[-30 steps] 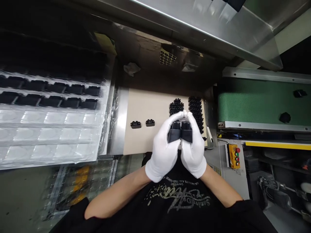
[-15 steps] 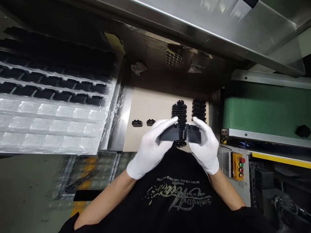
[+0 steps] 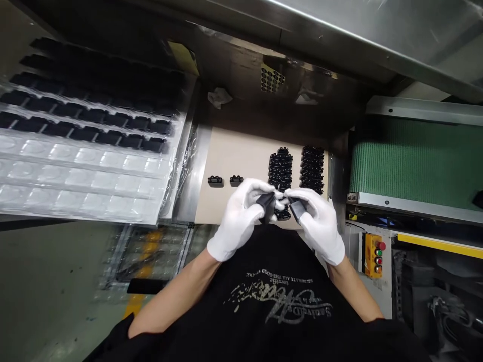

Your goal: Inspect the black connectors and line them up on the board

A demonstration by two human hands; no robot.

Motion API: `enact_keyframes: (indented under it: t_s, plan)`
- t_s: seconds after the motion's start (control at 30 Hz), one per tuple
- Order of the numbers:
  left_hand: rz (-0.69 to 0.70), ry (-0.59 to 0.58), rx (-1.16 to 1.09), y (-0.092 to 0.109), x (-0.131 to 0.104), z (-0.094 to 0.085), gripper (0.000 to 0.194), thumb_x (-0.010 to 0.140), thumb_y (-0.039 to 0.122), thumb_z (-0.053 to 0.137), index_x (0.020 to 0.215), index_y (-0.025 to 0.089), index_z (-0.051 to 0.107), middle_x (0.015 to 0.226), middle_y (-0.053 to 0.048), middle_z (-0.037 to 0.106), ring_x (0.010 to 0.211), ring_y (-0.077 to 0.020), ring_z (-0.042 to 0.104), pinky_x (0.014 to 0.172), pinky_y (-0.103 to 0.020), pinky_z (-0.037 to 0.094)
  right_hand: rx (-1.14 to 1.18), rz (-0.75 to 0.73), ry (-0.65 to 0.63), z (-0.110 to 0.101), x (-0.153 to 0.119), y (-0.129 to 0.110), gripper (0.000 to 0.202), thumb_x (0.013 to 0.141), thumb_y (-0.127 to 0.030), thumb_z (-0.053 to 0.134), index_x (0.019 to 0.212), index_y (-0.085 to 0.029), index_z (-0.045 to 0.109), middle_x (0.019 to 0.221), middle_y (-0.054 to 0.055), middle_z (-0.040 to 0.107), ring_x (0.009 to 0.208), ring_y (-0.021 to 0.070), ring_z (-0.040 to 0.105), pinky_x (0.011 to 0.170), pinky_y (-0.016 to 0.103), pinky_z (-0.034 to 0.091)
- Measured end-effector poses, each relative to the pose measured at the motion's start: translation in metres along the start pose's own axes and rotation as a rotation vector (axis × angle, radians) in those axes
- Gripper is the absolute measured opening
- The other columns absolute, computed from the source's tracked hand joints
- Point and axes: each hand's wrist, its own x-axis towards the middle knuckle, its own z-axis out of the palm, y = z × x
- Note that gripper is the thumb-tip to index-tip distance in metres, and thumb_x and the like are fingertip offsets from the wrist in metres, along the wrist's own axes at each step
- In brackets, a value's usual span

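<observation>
In a white glove, my left hand (image 3: 241,213) is closed round a small black plastic part (image 3: 266,206), which is tilted. My right hand (image 3: 320,219), gloved as well, grips a second black plastic part (image 3: 297,208). The fingertips of both hands come close together above the beige board. Just beyond them stand a long block of black parts (image 3: 280,168) and another stack of black parts (image 3: 312,170) to its right. Two single black parts, one at the far left (image 3: 215,181) and one beside my left hand (image 3: 236,180), sit on the board. Fingers partly hide both held parts.
On the left lies a clear blister tray (image 3: 86,176), its back rows filled with black parts. A green conveyor belt (image 3: 415,161) runs on the right, above a yellow button box (image 3: 373,255). Crumpled white paper (image 3: 219,97) and a sticker sheet (image 3: 271,79) are at the back. A metal hood edge (image 3: 358,50) overhangs.
Both black parts have been turned in my hands and now stand tilted instead of showing their broad faces. My fingertips have come together. The whole view has shifted slightly.
</observation>
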Motion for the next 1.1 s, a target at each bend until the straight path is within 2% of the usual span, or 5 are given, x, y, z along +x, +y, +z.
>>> enact_keyframes:
  t_s: [0.17,0.27,0.43,0.77,1.1]
  plan:
    - [-0.239,-0.161,-0.129,-0.007,-0.009,-0.027,0.038,0.100,0.047,0.065,0.121,0.018,0.077,0.116,-0.012,0.078,0.058,-0.0097,0.058,0.053,-0.026,0.050,0.729,0.559,-0.119,0.005,-0.009,0.027,0.040,0.093,-0.037,0.059,0.123,-0.019,0.080,0.102,0.008,0.077,0.070,0.0179,0.062,0.065,0.034,0.054]
    - [-0.221,-0.266,0.053,-0.006,-0.024,-0.041,0.057,0.083,0.026,0.087,0.138,0.025,0.073,0.134,-0.010,0.075,0.074,-0.0128,0.066,0.067,-0.028,0.058,0.962,0.711,-0.144,0.017,-0.020,0.039,0.050,0.094,-0.052,0.060,0.124,-0.015,0.076,0.098,0.010,0.074,0.058,0.0128,0.047,0.055,0.031,0.044]
    - [0.039,-0.350,0.364,0.002,-0.047,-0.049,0.049,0.087,0.009,0.076,0.134,0.023,0.075,0.128,-0.009,0.079,0.117,-0.0268,0.075,0.106,-0.042,0.061,0.892,0.621,-0.225,0.040,-0.033,0.033,0.039,0.093,-0.055,0.065,0.099,-0.018,0.076,0.081,0.003,0.070,0.043,0.0084,0.034,0.046,0.029,0.034]
    - [0.087,-0.358,0.348,0.009,-0.069,-0.061,0.039,0.091,0.012,0.075,0.129,0.020,0.077,0.118,-0.010,0.083,0.108,-0.0266,0.079,0.100,-0.040,0.065,0.504,0.623,-0.217,0.057,-0.043,-0.005,0.071,0.100,-0.081,0.041,0.079,-0.022,0.075,0.048,0.002,0.055,0.042,0.0199,0.053,0.049,0.037,0.047]
    - [-0.140,-0.418,-0.068,-0.003,-0.068,-0.057,0.036,0.093,0.011,0.079,0.128,0.020,0.077,0.098,-0.007,0.082,0.094,-0.0254,0.081,0.097,-0.046,0.064,0.633,0.576,-0.123,0.068,-0.051,-0.005,0.064,0.106,-0.067,0.047,0.074,-0.021,0.077,0.055,0.004,0.063,0.047,0.0196,0.060,0.046,0.033,0.048]
